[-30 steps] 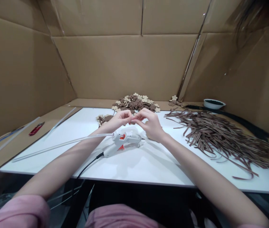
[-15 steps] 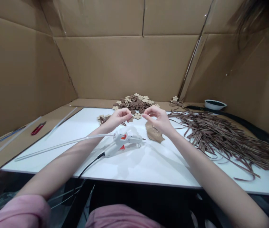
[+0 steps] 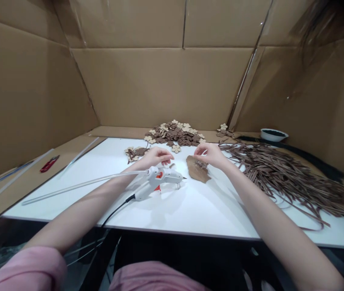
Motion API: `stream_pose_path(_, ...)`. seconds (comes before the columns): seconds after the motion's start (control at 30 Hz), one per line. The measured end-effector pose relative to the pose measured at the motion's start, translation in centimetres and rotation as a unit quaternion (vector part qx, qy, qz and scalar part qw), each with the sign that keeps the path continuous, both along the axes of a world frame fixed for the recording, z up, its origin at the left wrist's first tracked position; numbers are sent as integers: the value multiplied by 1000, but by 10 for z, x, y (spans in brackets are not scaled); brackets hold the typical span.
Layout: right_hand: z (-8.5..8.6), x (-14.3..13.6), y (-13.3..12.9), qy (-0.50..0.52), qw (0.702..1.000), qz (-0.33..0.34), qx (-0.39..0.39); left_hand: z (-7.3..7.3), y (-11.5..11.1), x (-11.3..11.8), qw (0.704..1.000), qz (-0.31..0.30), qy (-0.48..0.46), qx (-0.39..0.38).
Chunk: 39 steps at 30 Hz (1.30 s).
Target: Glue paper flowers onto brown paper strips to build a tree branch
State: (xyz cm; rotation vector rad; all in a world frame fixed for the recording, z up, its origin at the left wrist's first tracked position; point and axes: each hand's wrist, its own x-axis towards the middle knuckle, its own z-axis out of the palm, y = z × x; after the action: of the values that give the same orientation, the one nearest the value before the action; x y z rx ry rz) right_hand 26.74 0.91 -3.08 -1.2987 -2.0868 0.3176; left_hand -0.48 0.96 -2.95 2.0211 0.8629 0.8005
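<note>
My left hand (image 3: 160, 155) hovers just behind the white glue gun (image 3: 166, 176), its fingers loosely bent and slightly apart. Below its fingertips a small brown piece (image 3: 172, 165) shows, partly hidden by the gun. My right hand (image 3: 210, 153) is at the far edge of a flat tan-brown scrap (image 3: 196, 170), thumb and fingers pinched together; what is between them is too small to make out. The gun rests on its wire stand with its nozzle pointing at the scrap, and a long clear glue stick (image 3: 83, 186) sticks out behind it. A pale flower cutout (image 3: 176, 148) lies between the hands.
Brown and cream flower cutouts (image 3: 178, 133) are heaped at the back. A smaller cluster (image 3: 135, 152) lies left of my left hand. Brown strips (image 3: 281, 169) spread over the right side, with a white bowl (image 3: 273, 135) behind them. A red cutter (image 3: 49, 163) lies far left.
Both hands have moved toward me, and the right one has come down to the scrap's edge. The small brown piece that was in my left fingers now shows lower, beneath them.
</note>
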Motion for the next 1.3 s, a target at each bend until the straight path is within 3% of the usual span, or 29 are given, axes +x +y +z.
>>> stream_pose_path(0.17, 1, 0, -3, -29, 999, 13, -14, -2, 12, -14, 995, 59, 37, 72)
stream_pose_path(0.37, 4, -1, -7, -20, 998, 44, -51, 7, 37, -62, 968, 158, 55, 188)
stream_pose_path(0.43, 4, -1, -8, -10, 998, 41, -42, 7, 43, -77, 964, 160, 122, 175)
stream_pose_path(0.53, 1, -1, -6, 14, 999, 31, -3, 4, 48, -89, 952, 105, 236, 167)
stream_pose_path(0.6, 0, -1, -5, 14, 999, 31, 11, 1, 50, -92, 937, 86, 282, 188)
stream_pose_path(0.8, -2, 0, -2, 31, 998, 42, 33, -10, 56, -90, 915, 113, 320, 219)
stream_pose_path(1.1, -3, 0, -2, 43, 998, 24, 25, -13, 60, -85, 915, 129, 269, 272)
stream_pose_path(1.3, 0, -3, -7, 43, 998, 27, 22, -5, 61, -92, 919, 222, 201, 254)
